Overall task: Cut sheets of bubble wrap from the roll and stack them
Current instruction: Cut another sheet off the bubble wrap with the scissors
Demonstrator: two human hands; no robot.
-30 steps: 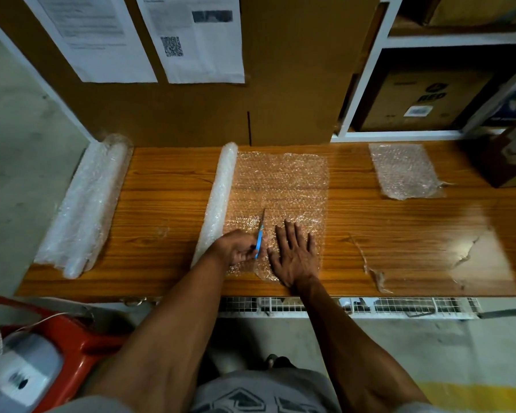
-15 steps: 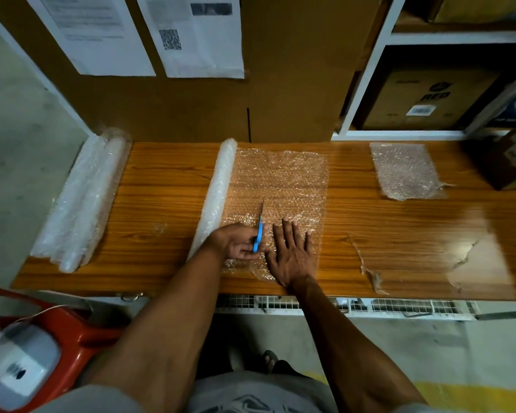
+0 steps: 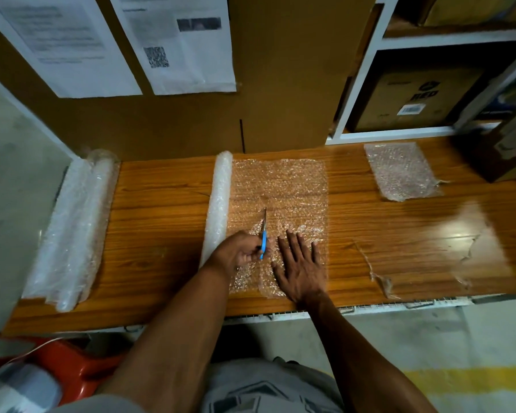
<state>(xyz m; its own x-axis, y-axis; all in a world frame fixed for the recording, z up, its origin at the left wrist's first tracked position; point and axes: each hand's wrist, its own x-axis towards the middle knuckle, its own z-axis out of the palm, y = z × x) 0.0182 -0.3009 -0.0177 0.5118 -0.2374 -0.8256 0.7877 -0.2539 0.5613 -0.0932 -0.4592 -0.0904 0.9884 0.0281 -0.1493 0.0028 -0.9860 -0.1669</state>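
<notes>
Advancing along the cut since the earlier frames, the blue-handled metal scissors are travelling away from the person, their blades pointing toward the back of the wooden table. The left hand is gripping the handles with curled fingers; the right hand, just right of the scissors, is pressing flat with spread fingers, probably holding the unrolled clear bubble-wrap sheet taut. Left of the scissors the white bubble-wrap roll is lying; well right, a cut bubble-wrap sheet is waiting as the stack.
</notes>
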